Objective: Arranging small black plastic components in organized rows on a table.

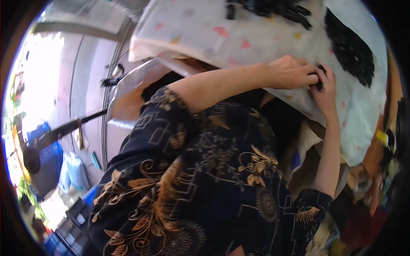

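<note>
My left hand (290, 72) reaches across from the left, its fingers bent and pressed together at the tips. My right hand (325, 89) meets it over the near edge of the table. A small black piece (320, 79) sits between the fingers of both; its exact kind is too small and covered to make out. Beyond my hands, a pile of black pieces (273, 6) lies at the far side of the tabletop. To the right, many small black pieces (351, 49) are spread in a long dark patch.
A pale cloth with coloured triangles (192, 32) covers the table and hangs over its near edge. On the left stand a black pole-like bar (68, 130), a light blue bag (76, 170) and dark crates (79, 217). Assorted clutter (363, 205) fills the lower right.
</note>
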Motion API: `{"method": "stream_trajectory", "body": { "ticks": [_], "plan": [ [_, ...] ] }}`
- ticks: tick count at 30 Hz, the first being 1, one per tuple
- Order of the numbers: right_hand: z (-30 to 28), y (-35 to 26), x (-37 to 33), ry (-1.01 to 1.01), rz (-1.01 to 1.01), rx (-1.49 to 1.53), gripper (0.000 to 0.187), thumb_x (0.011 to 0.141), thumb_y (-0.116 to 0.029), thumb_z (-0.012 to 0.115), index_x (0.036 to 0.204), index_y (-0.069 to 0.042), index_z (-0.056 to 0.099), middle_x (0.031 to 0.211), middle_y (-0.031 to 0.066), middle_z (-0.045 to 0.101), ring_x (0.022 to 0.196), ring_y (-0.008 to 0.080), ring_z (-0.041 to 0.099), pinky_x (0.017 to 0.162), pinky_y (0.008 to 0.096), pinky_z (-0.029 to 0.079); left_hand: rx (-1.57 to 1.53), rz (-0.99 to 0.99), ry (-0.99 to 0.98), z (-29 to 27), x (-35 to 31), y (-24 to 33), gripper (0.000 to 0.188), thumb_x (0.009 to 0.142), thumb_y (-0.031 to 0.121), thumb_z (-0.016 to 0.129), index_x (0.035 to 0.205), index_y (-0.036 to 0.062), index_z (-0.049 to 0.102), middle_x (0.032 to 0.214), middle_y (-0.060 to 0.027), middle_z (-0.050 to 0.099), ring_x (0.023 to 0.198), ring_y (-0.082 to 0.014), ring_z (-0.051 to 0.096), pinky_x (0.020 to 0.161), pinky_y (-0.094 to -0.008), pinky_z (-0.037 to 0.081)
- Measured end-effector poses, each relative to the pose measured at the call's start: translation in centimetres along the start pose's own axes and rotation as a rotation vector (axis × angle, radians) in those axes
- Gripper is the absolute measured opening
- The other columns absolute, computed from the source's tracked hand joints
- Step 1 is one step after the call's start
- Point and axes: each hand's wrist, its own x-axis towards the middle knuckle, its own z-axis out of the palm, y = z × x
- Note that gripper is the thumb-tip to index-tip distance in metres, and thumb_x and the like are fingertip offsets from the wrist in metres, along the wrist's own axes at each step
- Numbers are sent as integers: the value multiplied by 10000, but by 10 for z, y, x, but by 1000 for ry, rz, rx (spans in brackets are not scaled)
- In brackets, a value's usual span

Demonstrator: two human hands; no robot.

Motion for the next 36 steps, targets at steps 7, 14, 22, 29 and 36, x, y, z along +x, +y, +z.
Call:
{"method": "stream_trajectory", "body": {
  "ticks": [7, 14, 22, 29, 36],
  "plan": [
    [49, -135, 47, -116, -231, 563, 439, 723, 2, 717, 1148, -55, 626, 1251, 146, 533, 1177, 318, 530, 995, 380, 439, -182, -274, -110, -114, -133, -8, 341, 891, 297, 664, 1174, 136, 560, 1125, -80, 604, 881, -291, 662, 692, -408, 552],
    [125, -237, 82, -434, -618, 761, 472, 741, -181, 795, 1183, -109, 646, 1327, 187, 512, 1255, 365, 477, 1076, 428, 393, -113, -1102, -96, -163, -291, 10, 320, 908, 245, 651, 1152, 50, 580, 1097, -216, 627, 991, -428, 609, 828, -486, 487],
    [73, -152, 60, -66, -310, 795, 333, 860, -79, 690, 1183, -46, 618, 1160, 120, 586, 1063, 273, 601, 899, 332, 504, 52, -922, 44, -134, -199, -26, 272, 884, 135, 606, 1152, 88, 594, 1122, -141, 605, 1040, -358, 605, 829, -464, 488],
    [8, -13, -2, 361, 385, 658, 206, 971, -81, 593, 1166, -26, 631, 1060, 3, 599, 875, 85, 565, 794, 228, 475, 72, -598, 135, -103, -73, -96, 380, 864, 110, 603, 1244, 101, 578, 1233, -140, 577, 1130, -365, 575, 896, -446, 495],
    [-41, 74, -27, 550, 632, 295, 251, 935, -186, 651, 1140, -40, 654, 1010, 39, 668, 860, 126, 613, 781, 259, 501, -192, -481, 4, -95, -52, -78, 344, 845, 135, 672, 1174, 88, 586, 1133, -150, 585, 1035, -396, 583, 871, -463, 476]
  ]
}}
